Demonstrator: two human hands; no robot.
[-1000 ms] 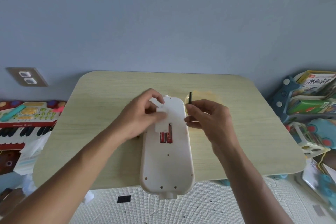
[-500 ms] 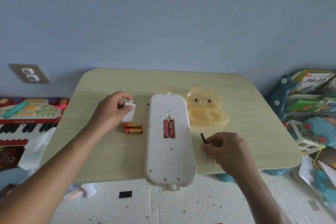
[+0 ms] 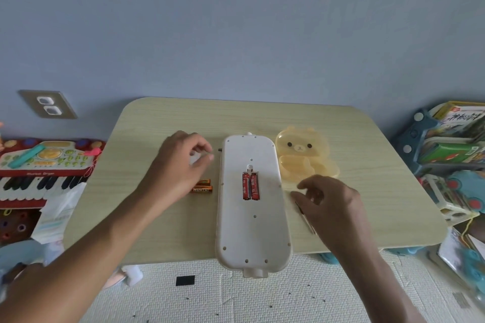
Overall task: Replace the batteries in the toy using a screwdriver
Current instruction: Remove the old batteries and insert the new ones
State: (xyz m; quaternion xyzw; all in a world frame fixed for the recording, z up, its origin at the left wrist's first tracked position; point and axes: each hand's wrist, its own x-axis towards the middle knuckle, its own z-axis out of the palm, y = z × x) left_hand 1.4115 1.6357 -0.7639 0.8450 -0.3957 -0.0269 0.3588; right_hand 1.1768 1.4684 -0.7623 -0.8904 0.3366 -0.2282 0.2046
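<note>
A long white toy (image 3: pixel 252 228) lies face down in the middle of the wooden table (image 3: pixel 147 128), its near end past the table edge. Its battery bay is uncovered and holds two red batteries (image 3: pixel 251 186). Two orange batteries (image 3: pixel 202 186) lie left of the toy. The white battery cover (image 3: pixel 195 158) lies just beyond them, half hidden under my left hand (image 3: pixel 181 165), whose fingers are spread above it. My right hand (image 3: pixel 328 199) hovers open right of the toy, over the thin screwdriver (image 3: pixel 305 217) lying on the table.
A translucent yellow bear-shaped dish (image 3: pixel 304 160) sits at the toy's right. A small dark screw (image 3: pixel 220 149) lies by the toy's far left corner. A toy piano (image 3: pixel 44 165) stands left of the table, and shelves of books and toys (image 3: pixel 451 144) right.
My left hand carried the cover off the toy, set it down on the left and let go. My right hand laid the screwdriver on the table and opened.
</note>
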